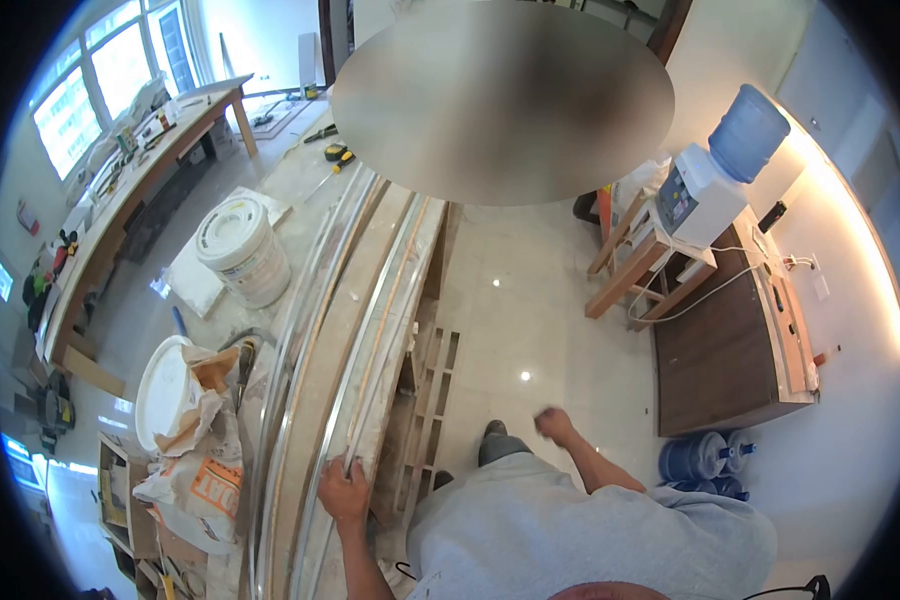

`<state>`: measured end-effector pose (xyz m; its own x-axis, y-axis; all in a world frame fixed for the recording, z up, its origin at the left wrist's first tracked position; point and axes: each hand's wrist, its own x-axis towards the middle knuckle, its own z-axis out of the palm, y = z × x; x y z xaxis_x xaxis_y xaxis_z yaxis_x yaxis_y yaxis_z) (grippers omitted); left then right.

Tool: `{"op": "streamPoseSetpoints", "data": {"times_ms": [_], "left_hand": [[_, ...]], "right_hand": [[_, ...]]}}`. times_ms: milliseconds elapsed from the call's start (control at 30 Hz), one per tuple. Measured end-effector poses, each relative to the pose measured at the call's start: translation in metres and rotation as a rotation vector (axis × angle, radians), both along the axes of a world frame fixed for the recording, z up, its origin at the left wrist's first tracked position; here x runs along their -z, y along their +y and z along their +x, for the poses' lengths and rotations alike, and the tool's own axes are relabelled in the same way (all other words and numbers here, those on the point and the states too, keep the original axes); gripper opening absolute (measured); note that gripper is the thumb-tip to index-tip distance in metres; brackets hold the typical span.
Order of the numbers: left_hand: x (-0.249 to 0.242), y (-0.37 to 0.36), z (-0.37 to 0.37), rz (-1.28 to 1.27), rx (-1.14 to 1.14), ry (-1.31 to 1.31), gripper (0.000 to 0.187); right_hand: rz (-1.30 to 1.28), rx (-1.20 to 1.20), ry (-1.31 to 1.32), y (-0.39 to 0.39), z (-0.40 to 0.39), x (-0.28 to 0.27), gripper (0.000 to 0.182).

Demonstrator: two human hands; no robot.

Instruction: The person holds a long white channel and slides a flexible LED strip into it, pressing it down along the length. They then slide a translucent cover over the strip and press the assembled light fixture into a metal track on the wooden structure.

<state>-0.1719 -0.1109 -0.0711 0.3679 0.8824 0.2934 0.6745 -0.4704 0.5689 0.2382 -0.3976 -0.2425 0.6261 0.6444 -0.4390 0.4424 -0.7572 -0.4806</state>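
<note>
Long metal-edged strips (342,330) lie lengthwise along a workbench. My left hand (344,490) rests at the bench's near right edge, on the strips, with its fingertips close around the edge of one; whether it grips the strip is hard to tell. My right hand (553,424) hangs over the tiled floor with its fingers curled in, touching nothing around it; anything inside it is too small to see. Left of the strips stand a lidded white bucket (242,252) and a torn paper bag (198,490) with orange print.
A water dispenser (692,196) sits on a wooden stand at the right, by a brown cabinet (715,345). Blue water bottles (692,457) lie below. A slatted pallet (428,420) leans beside the bench. A second table (135,180) with tools is at the left. A blurred oval hides the top middle.
</note>
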Motion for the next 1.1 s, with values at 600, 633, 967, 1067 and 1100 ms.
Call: {"op": "streamPoseSetpoints", "data": {"times_ms": [600,633,967,1067,1100], "left_hand": [[-0.037,-0.025,-0.007,-0.089,-0.042,0.021,0.018],[-0.035,-0.027,-0.008,-0.114,-0.041,-0.02,0.02],[-0.039,-0.043,0.01,-0.217,-0.178,-0.043,0.017],[-0.041,-0.044,0.013,-0.2,-0.168,-0.016,0.019],[-0.042,-0.044,0.013,-0.189,-0.174,-0.015,0.019]], "right_hand": [[0.857,0.145,0.903,0.371,0.079,-0.151,0.044],[0.844,0.15,0.923,0.371,0.075,-0.165,0.045],[0.652,0.265,1.091,0.353,0.092,-0.194,0.056],[0.642,0.246,1.106,0.352,0.101,-0.188,0.054],[0.636,0.235,1.109,0.352,0.104,-0.186,0.053]]}}
